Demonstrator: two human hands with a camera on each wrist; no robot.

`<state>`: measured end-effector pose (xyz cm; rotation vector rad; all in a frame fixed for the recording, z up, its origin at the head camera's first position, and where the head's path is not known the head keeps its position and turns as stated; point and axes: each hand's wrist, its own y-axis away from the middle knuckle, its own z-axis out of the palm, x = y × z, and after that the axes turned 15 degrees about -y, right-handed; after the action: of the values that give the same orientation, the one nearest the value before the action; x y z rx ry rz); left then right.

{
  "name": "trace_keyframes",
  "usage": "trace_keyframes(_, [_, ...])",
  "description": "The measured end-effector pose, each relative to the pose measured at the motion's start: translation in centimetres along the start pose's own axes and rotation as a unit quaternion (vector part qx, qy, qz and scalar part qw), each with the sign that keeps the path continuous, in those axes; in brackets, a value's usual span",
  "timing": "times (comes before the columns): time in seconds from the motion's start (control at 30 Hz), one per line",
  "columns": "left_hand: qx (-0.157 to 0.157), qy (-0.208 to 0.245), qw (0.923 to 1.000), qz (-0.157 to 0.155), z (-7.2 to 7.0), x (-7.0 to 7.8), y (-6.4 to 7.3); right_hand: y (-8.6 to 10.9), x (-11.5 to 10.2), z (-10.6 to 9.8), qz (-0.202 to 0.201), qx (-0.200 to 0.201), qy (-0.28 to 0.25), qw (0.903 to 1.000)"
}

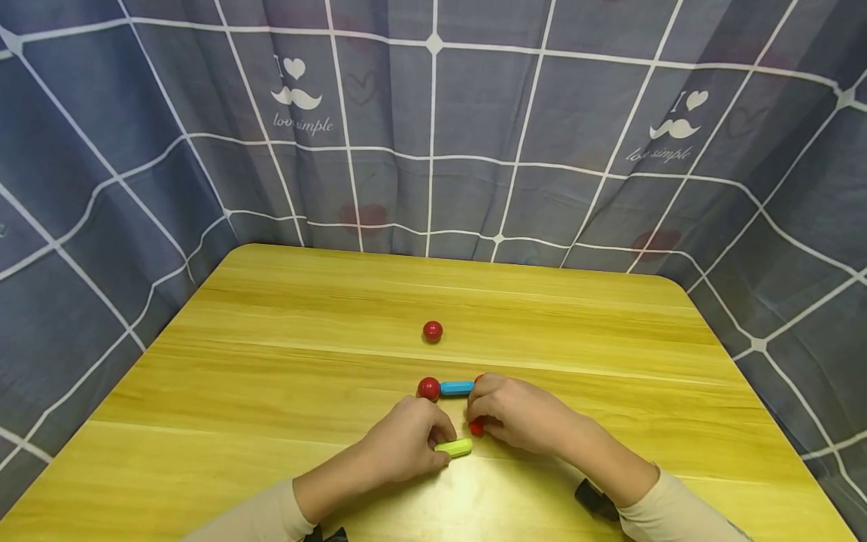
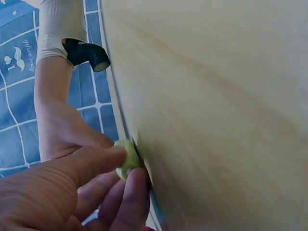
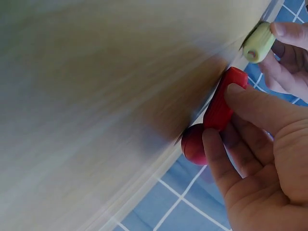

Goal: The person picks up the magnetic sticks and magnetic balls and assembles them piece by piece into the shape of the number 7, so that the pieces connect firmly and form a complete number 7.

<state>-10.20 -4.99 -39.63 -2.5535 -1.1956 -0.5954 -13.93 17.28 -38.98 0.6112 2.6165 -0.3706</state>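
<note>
My left hand (image 1: pixel 409 443) pinches a short yellow-green rod (image 1: pixel 457 449) between thumb and fingers, low over the wooden table; its end has a small hole in the right wrist view. Just to its right, my right hand (image 1: pixel 520 414) grips a red ribbed rod (image 3: pixel 225 98) that mostly hides beneath the fingers in the head view. A blue rod (image 1: pixel 457 388) lies beyond both hands, a red ball (image 1: pixel 429 388) at its left end. Another red ball (image 3: pixel 194 144) sits at the red rod's far end, largely covered by the right fingers in the head view.
A lone red ball (image 1: pixel 433 331) rests farther back on the wooden table (image 1: pixel 271 361). Grey-blue checked curtains (image 1: pixel 474 105) hang behind the table and along both sides. Dark straps or mounts (image 1: pixel 596 499) show near the wrists.
</note>
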Motion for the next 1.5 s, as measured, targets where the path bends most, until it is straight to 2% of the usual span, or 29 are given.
trace_keyframes(0.2, [0.01, -0.002, 0.9996, -0.026, 0.0, 0.1, -0.1, -0.1, -0.2, -0.1, 0.012, -0.011, 0.013, 0.9998])
trace_keyframes(0.5, [-0.003, 0.025, 0.9986, -0.046, 0.2, 0.3, -0.1, -0.3, -0.5, -0.1, 0.027, -0.012, 0.02, 0.9994])
trace_keyframes(0.87, [-0.01, 0.058, 0.9975, -0.039, 0.4, 0.5, -0.1, -0.2, -0.5, -0.1, 0.034, -0.007, 0.027, 0.999])
trace_keyframes(1.13, [0.002, 0.097, 0.9944, -0.041, -0.1, -0.3, 0.0, -0.1, -0.4, 0.0, 0.032, -0.004, 0.027, 0.9991])
trace_keyframes(1.2, [0.013, 0.103, 0.9934, -0.049, -0.4, -0.7, -0.1, -0.1, -0.3, 0.0, 0.03, -0.003, 0.027, 0.9992])
trace_keyframes(1.3, [0.047, 0.109, 0.9912, -0.059, -1.1, -1.4, -0.3, -0.1, -0.3, 0.0, 0.027, -0.003, 0.028, 0.9993])
trace_keyframes(1.4, [0.101, 0.117, 0.9851, -0.075, -1.9, -2.2, -0.7, -0.1, -0.3, 0.0, 0.027, -0.004, 0.027, 0.9993])
trace_keyframes(1.5, [0.165, 0.13, 0.9729, -0.096, -2.7, -3.4, -1.4, -0.1, -0.3, 0.1, 0.026, -0.002, 0.027, 0.9993])
